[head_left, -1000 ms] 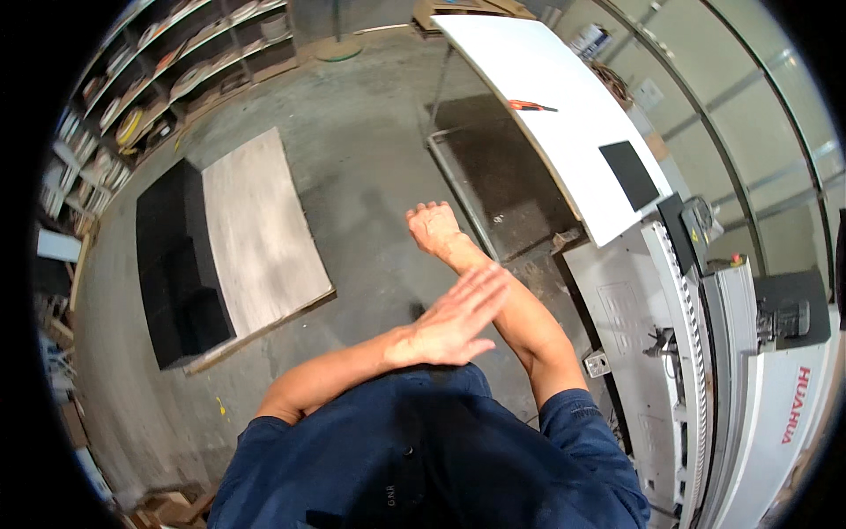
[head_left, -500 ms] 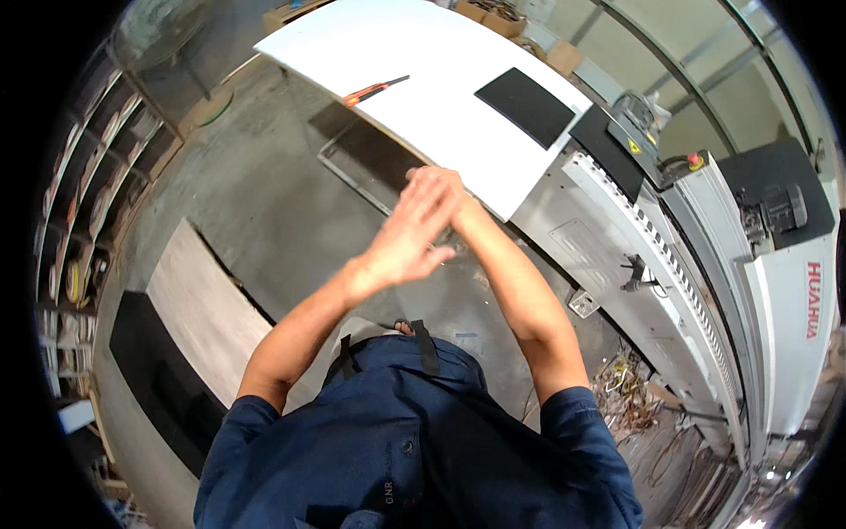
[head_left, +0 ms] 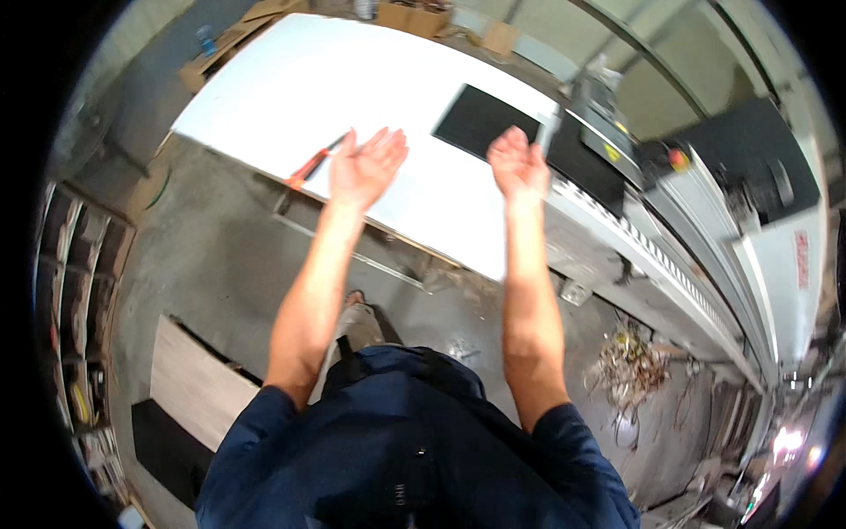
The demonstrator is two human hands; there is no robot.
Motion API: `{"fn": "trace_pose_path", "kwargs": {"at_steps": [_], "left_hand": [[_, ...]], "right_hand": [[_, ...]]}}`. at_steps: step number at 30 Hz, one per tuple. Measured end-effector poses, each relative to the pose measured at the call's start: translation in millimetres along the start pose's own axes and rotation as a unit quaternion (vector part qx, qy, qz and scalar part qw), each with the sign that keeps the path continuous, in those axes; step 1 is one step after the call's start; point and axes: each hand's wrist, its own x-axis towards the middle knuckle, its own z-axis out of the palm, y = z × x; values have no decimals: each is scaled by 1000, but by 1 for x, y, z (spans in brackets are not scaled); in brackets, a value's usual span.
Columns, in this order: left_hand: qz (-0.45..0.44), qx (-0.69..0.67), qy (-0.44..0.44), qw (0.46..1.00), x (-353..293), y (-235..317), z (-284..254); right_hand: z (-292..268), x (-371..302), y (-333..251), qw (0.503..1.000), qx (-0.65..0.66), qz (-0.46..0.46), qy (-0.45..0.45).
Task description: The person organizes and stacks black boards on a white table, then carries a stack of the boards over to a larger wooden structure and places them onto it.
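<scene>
**Inspector:** Fingers (head_left: 381, 141) of left hand (head_left: 363, 169) spread apart, palm up, nothing held. Raised over white panel (head_left: 291, 88), arm stretched forward.

**Clerk:** Right hand?

**Inspector:** Right hand (head_left: 518, 166) likewise empty, fingers loosely apart and slightly curled. Raised over panel's right part, just beside black mat (head_left: 480, 122). Hands well apart from each other, neither seen touching anything.

**Clerk:** Nearest item to left hand?

**Inspector:** Pliers (head_left: 315, 161), red-and-black handled, lying flat on panel, just left of left hand. Untouched.

**Clerk:** Panel position?

**Inspector:** Laid flat, broad, running from upper left toward machine (head_left: 705, 220) at right. Near edge overhanging concrete floor (head_left: 211, 256).

**Clerk:** Machine details?

**Inspector:** Grey-and-white housing along right side, dark top section, red button (head_left: 677, 160) near panel's far end. Ribbed rail down its length.

**Clerk:** Remainder?

**Inspector:** Tangle of scrap strips (head_left: 627, 363) on floor below machine. Pale board (head_left: 196, 383) and dark board (head_left: 167, 451) on floor at lower left. Shelving (head_left: 75, 335) along left wall. Cardboard boxes (head_left: 414, 16) beyond panel's far edge. Dark blue shirt (head_left: 405, 450) at bottom, one shoe (head_left: 354, 319) visible on floor.
</scene>
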Motion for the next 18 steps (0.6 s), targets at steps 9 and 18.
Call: {"fn": "trace_pose_path", "kwargs": {"at_steps": [9, 18], "left_hand": [[30, -140, 64, 988, 114, 50, 15], [-90, 224, 53, 969, 180, -1, 3]], "right_hand": [[9, -37, 182, 864, -460, 139, 149], [-2, -41, 155, 828, -516, 130, 177]]}}
